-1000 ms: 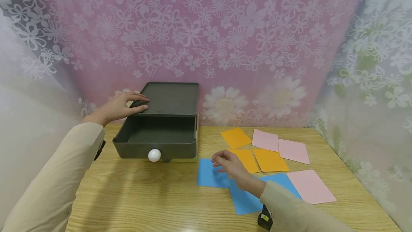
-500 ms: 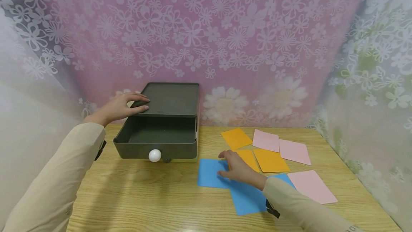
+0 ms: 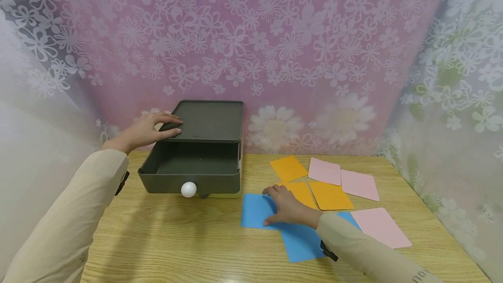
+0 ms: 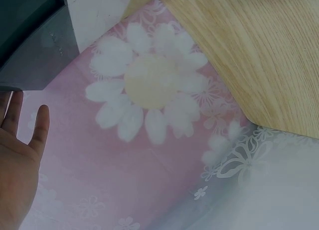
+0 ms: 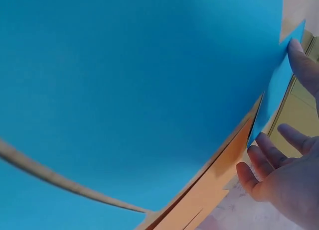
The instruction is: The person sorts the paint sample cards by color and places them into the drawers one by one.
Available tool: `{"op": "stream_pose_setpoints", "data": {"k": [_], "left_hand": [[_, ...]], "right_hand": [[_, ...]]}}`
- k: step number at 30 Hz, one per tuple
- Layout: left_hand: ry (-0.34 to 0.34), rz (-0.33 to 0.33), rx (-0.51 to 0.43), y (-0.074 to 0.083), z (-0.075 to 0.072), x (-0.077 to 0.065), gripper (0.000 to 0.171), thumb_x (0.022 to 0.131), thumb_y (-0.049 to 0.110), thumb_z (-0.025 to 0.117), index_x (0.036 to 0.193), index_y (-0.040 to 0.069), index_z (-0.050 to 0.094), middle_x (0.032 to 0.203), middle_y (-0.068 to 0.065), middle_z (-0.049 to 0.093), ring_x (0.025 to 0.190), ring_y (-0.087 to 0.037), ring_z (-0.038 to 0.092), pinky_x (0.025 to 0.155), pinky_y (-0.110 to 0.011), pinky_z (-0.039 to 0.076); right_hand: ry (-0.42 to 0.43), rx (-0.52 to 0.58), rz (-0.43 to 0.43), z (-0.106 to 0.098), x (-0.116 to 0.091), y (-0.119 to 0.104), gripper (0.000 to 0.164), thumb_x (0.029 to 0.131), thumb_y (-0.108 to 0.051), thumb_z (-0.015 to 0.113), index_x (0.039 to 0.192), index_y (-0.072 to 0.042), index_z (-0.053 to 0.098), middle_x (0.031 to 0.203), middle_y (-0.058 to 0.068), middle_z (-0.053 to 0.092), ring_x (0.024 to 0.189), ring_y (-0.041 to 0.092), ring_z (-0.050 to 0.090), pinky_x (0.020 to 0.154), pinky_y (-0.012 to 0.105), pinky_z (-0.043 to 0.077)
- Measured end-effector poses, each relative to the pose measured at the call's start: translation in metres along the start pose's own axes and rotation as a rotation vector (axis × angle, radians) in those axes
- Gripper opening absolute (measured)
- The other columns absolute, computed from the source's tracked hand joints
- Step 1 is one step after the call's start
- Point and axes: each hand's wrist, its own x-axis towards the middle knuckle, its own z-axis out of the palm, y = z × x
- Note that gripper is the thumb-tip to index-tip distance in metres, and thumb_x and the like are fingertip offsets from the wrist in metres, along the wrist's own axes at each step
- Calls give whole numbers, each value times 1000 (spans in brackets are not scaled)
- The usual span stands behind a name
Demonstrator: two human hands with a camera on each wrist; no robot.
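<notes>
Pressure from the left hand (image 3: 146, 129), whose relaxed, extended fingers rest on the edge of the box (image 3: 210, 121) beneath them, should be light but steady. Farther right, the leftmost blue card (image 3: 253, 211) lies under the right hand (image 3: 288, 206), its thumb and fingers spread wide, no firm grip visible; pinching opposite edges seems best.

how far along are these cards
Done: the drawer stands open, with the left hand on the dark top. In hand: the right hand spans the leftmost blue card; whether it holds it is unclear. Apparently left: other blue cards, orange cards, pink cards on the table.
</notes>
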Motion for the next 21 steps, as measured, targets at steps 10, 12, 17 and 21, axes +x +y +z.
{"op": "stream_pose_setpoints", "data": {"k": [10, 12, 17, 21], "left_hand": [[-1, -17, -7, -4, 1, 3, 46, 88, 44, 56, 125, 17, 57, 142, -12, 39, 137, -34, 23, 102, -60, 28], [-4, -12, -3, -4, 1, 3, 46, 88, 44, 56, 125, 17, 57, 142, -12, 39, 137, -34, 24, 102, -60, 29], [-23, 3, 0, -2, -1, 1, 48, 89, 45, 55, 126, 15, 56, 142, -14, 39, 136, -36, 24, 101, -61, 28], [-23, 3, 3, -2, -1, 1, 48, 89, 45, 55, 126, 15, 56, 142, -14, 39, 136, -36, 24, 101, -60, 29]], "right_hand": [[-20, 49, -49, -2, 9, 0, 66, 62, -32, 84, 116, -13, 51, 112, 9, 43, 103, 26, 43, 83, 44, 34], [-31, 55, -64, -5, 11, -1, 60, 64, -28, 83, 115, -16, 53, 113, 8, 43, 104, 26, 41, 83, 44, 32], [-88, 47, -109, -13, 14, -1, 43, 73, -14, 77, 110, -23, 58, 117, 6, 46, 106, 25, 36, 87, 46, 28], [-128, 53, -149, -21, 19, 2, 37, 76, -5, 72, 106, -23, 62, 114, 3, 52, 99, 21, 36, 85, 42, 29]]}}
